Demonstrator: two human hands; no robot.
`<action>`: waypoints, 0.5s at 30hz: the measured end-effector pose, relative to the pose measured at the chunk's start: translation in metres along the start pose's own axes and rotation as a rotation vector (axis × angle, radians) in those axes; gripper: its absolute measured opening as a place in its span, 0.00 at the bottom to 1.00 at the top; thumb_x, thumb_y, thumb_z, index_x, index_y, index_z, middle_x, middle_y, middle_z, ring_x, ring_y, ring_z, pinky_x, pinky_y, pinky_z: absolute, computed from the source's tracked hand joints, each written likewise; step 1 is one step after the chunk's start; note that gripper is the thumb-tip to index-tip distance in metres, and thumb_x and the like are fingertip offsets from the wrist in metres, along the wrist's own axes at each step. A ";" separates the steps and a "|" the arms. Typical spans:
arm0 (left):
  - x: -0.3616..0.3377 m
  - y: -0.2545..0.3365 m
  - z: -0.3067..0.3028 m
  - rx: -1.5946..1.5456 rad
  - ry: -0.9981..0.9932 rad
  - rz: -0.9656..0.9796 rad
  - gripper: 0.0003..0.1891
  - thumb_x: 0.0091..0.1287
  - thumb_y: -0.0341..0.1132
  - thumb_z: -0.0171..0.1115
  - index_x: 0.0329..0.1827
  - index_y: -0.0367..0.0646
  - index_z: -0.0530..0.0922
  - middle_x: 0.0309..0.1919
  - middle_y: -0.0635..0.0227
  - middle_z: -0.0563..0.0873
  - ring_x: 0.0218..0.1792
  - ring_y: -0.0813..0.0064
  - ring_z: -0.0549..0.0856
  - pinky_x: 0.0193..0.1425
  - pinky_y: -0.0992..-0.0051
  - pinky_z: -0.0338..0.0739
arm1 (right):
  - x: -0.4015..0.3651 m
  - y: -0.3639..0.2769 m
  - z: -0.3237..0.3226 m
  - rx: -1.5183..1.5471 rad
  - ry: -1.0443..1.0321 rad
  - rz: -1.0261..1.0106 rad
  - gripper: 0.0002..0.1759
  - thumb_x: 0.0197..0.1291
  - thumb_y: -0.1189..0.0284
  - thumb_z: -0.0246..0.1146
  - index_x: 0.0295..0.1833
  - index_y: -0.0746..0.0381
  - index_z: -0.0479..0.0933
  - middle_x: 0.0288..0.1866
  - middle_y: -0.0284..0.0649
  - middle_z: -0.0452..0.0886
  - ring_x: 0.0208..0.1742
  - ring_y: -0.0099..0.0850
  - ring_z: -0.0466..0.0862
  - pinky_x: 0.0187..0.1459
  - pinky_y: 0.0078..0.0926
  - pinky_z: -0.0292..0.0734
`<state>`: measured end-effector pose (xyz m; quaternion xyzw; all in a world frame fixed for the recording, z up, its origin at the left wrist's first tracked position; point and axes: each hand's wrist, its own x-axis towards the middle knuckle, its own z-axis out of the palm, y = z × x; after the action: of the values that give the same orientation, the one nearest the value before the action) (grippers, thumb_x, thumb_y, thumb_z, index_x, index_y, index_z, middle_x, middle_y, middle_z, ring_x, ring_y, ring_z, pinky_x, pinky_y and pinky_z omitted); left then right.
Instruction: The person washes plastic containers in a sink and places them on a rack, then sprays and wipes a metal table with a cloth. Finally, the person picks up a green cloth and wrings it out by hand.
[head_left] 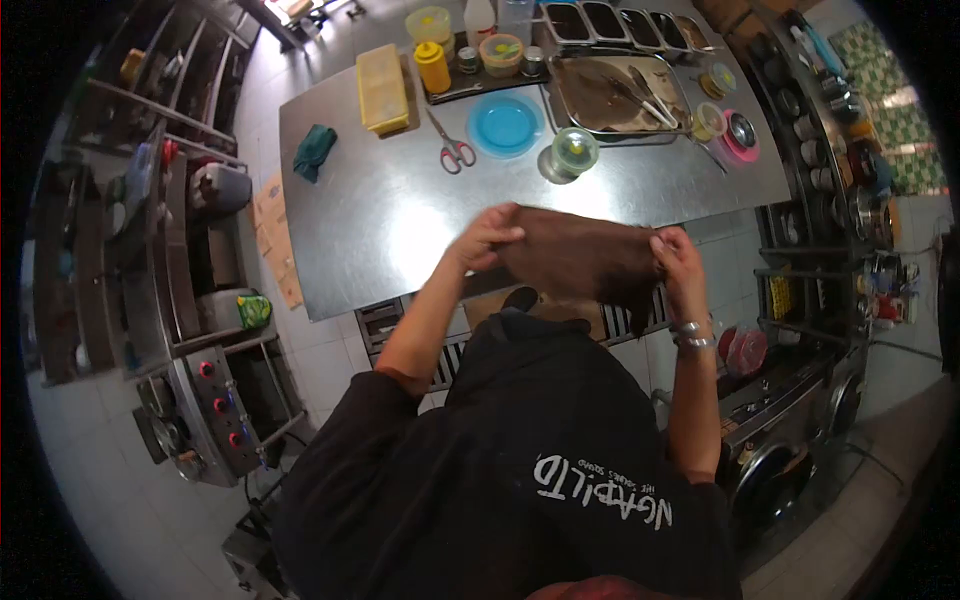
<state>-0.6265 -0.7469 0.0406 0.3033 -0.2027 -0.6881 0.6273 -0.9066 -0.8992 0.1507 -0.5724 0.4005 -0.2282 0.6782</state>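
Note:
A dark brown cloth (580, 255) is stretched between my two hands, just off the near edge of the steel table (400, 230). My left hand (488, 240) pinches its upper left corner. At the other end, my right hand (680, 268) grips the right side, and a loose fold hangs below it. On the table beyond the cloth are a lidded clear tub (575, 150), a blue plate (506, 124) and red-handled scissors (457, 155).
A crumpled green cloth (315, 152) and a yellow container (382, 90) are on the table's left side. Farther back stand a yellow squeeze bottle (431, 68) and a metal tray (600, 120) with utensils. A stove (212, 410) is at left; shelves (800, 230) line the right.

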 end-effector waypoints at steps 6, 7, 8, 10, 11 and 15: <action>-0.056 0.081 -0.037 0.306 0.293 0.359 0.19 0.65 0.24 0.64 0.58 0.40 0.71 0.50 0.65 0.82 0.51 0.76 0.82 0.57 0.73 0.78 | 0.075 0.033 0.064 -0.009 -0.204 -0.175 0.08 0.64 0.70 0.64 0.42 0.60 0.73 0.31 0.26 0.74 0.32 0.17 0.73 0.36 0.16 0.68; -0.065 0.085 -0.037 0.368 0.345 0.377 0.20 0.65 0.25 0.63 0.60 0.40 0.71 0.51 0.65 0.82 0.52 0.75 0.81 0.58 0.73 0.77 | 0.084 0.047 0.072 -0.022 -0.210 -0.205 0.08 0.64 0.70 0.65 0.42 0.60 0.73 0.30 0.26 0.75 0.32 0.17 0.73 0.36 0.16 0.69; -0.071 0.085 -0.036 0.429 0.396 0.391 0.21 0.65 0.26 0.63 0.61 0.41 0.71 0.52 0.65 0.82 0.54 0.74 0.80 0.60 0.72 0.76 | 0.092 0.062 0.078 -0.031 -0.244 -0.182 0.09 0.64 0.69 0.65 0.42 0.60 0.73 0.30 0.26 0.76 0.32 0.17 0.73 0.36 0.17 0.69; -0.079 0.064 -0.049 0.540 0.457 0.346 0.23 0.66 0.27 0.62 0.64 0.41 0.69 0.55 0.64 0.80 0.57 0.73 0.78 0.63 0.71 0.73 | 0.106 0.100 0.086 -0.089 -0.298 -0.098 0.10 0.64 0.66 0.65 0.42 0.60 0.74 0.31 0.27 0.77 0.32 0.16 0.73 0.36 0.16 0.70; -0.080 0.045 -0.065 0.649 0.509 0.288 0.25 0.66 0.28 0.62 0.66 0.41 0.68 0.57 0.63 0.79 0.60 0.73 0.76 0.66 0.71 0.70 | 0.112 0.127 0.087 -0.196 -0.302 -0.018 0.14 0.64 0.63 0.66 0.45 0.61 0.74 0.31 0.31 0.81 0.32 0.22 0.78 0.39 0.21 0.74; -0.093 -0.043 -0.109 1.139 0.710 0.081 0.29 0.66 0.31 0.62 0.71 0.46 0.65 0.60 0.56 0.79 0.60 0.65 0.78 0.64 0.69 0.70 | 0.083 0.170 0.103 -0.911 -0.204 0.003 0.19 0.62 0.67 0.64 0.55 0.65 0.73 0.43 0.48 0.82 0.45 0.42 0.81 0.50 0.37 0.76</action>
<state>-0.5826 -0.6388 -0.0524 0.7869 -0.3267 -0.3079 0.4234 -0.8010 -0.8607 -0.0328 -0.8309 0.3918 0.0293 0.3941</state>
